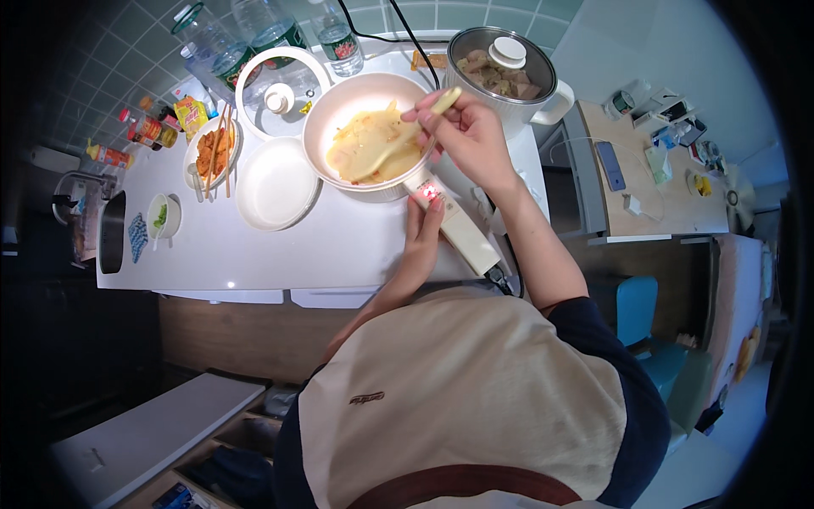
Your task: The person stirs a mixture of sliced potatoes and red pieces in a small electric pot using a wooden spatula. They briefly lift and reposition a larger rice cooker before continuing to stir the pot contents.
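A cream electric pan sits on the white counter, with thin pale-yellow slices in sauce inside. My right hand grips a cream-coloured spoon near the top of its handle. The spoon's head lies down in the food. With my left hand I hold the pan's handle, my thumb beside its red lit display. A power cord is plugged into the handle's end. Left of the pan are an empty white dish and a glass lid with a white knob.
A lidded electric pot holding meat pieces stands behind my right hand. To the left are a plate of orange-red food with chopsticks, a bowl with greens, and a sink. Water bottles line the tiled wall.
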